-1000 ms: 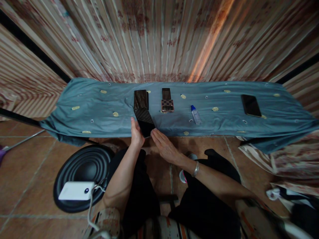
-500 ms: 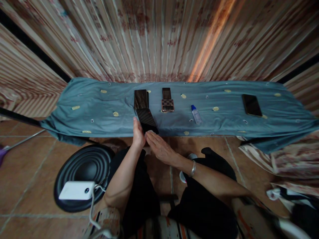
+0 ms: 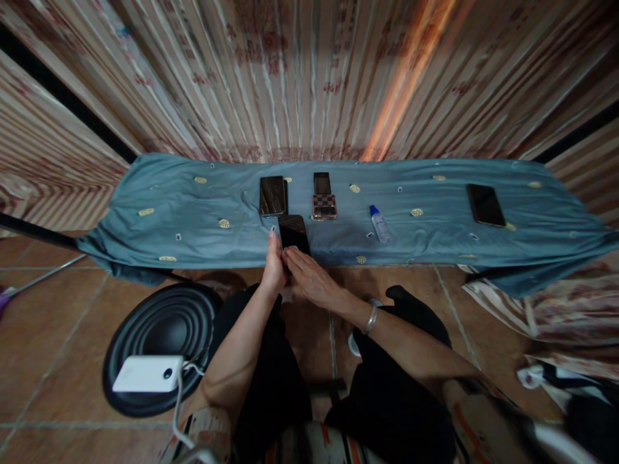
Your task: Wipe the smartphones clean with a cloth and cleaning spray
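Observation:
My left hand grips a black smartphone by its near left edge, thumb along the side. The phone is held over the front edge of the cloth-covered table, its dark screen facing up. My right hand lies across the screen's lower end, fingers pressed together; whatever may be under the fingertips is hidden. Just beyond the phone lies a dark tablet-like device. A folding phone with a checkered cover rests to its right. Farther right is a clear bottle with a blue cap.
Another black phone lies on the right part of the blue-green tablecloth. A pleated curtain hangs behind the table. On the floor at left, a white power bank with a cable sits on a black ridged round stool.
The held phone has turned more upright in view and its far end has drawn away from the tablet-like device. My right hand has shifted slightly up. A white scrap by its fingertips is now hidden.

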A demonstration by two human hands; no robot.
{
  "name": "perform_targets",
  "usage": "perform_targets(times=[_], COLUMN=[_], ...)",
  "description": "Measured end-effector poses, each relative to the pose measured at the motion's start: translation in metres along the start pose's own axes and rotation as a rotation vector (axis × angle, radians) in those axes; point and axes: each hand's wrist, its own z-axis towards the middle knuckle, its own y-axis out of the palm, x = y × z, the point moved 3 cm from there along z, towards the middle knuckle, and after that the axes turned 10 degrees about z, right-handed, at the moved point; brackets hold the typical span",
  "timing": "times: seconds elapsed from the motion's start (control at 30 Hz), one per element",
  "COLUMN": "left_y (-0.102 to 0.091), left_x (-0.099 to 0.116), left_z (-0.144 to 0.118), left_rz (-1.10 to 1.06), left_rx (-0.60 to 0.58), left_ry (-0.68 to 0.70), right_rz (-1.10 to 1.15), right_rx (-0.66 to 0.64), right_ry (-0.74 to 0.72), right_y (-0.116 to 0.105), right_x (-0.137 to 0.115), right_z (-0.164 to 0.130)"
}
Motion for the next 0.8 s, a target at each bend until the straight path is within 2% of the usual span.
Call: perform_targets(times=[0.1,0.23,0.5,0.67,0.8], left_y=[0.003,0.009,0.016,0.018,0.019], left_x=[-0.002,-0.004,-0.003,-0.003,-0.004], left_z=[-0.002,-0.006,-0.011,-0.014,-0.015], left_rz=[-0.008,-0.012,-0.023,-0.010,-0.015], left_rx=[0.004,-0.051,-0.091,-0.083,-0.121], left_ry=[-0.078,-0.143,-0.105,-0.125,-0.149], right_rz=[-0.003,0.007,0.001,-0.002,-0.006], right_rx=[0.022,0.045,0.123,0.155,0.172], right_ry=[0.006,0.022,0.066,0.083,0.111], right_y=[-0.004,-0.009,-0.015,-0.018,-0.025], right_x=[0.003,0.009,0.024,0.032,0.036], right_z=[0.004,0.009,0.018,0.022,0.024])
